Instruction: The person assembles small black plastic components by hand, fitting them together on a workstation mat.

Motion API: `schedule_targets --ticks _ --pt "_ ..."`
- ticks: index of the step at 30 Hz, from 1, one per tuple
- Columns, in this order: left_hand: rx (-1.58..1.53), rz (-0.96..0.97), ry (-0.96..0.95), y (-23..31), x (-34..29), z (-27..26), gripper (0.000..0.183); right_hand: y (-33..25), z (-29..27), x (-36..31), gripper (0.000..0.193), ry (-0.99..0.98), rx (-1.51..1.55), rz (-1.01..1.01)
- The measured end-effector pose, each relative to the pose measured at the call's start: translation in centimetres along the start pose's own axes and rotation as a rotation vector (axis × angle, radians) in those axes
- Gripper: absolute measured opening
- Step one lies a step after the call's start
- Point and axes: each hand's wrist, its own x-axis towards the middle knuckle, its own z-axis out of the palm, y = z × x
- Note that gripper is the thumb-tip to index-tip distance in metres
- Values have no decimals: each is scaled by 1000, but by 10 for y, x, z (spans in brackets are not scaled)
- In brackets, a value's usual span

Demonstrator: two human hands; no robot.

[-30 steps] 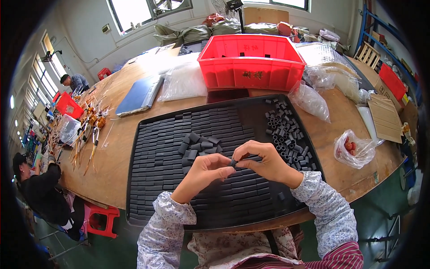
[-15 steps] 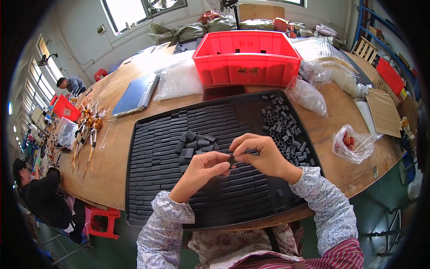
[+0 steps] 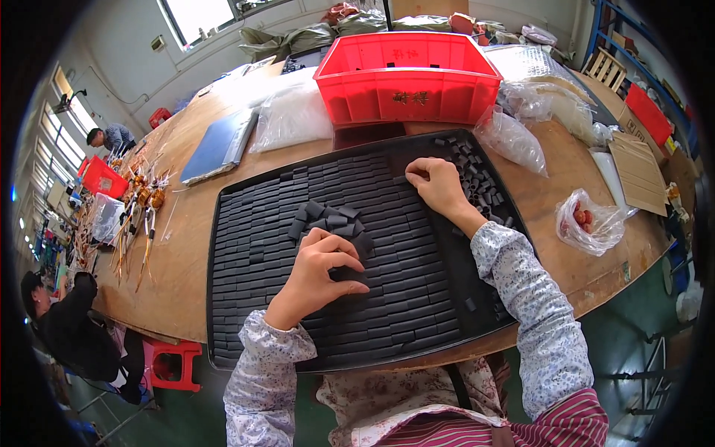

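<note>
rows of smooth black tubes (image 3: 268,257) pack a shallow tray (image 3: 469,272), a loose heap atop them. over the tray, the left hand (image 3: 316,272) curves half open, the right hand (image 3: 439,186) pinches nearly closed; any grip is unclear. beyond the tray sits a ribbed red crate (image 3: 410,103) containing dark pieces (image 3: 434,65).

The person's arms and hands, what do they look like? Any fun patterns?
Yes! The left sleeve and right sleeve are pale with a small bluish flowery print, gathered at the wrists. Near the right elbow is maroon-pink cloth with pale stripes. The left grip and right grip are hands without gloves.
</note>
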Motion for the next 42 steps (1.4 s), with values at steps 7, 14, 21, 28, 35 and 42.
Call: schedule_targets --ticks 7,14,21,28,35,42 --pt "-27 -34 -5 3 1 -5 29 -2 -18 -1 16 77 -120 -213" --pt "-919 -427 58 8 2 -3 20 1 -57 -18 7 -147 -429 -294" --pt "-878 -416 56 0 0 -4 17 -2 -52 -25 13 -172 -576 -322" --pt "-869 -473 70 10 2 -1 19 -24 -50 -30 17 -144 -443 -340" --pt "-858 -509 5 4 0 3 23 -75 -31 -55 14 -337 354 -171" --pt "-835 -488 -28 4 -3 2 22 -89 -18 -73 13 -500 713 -16"
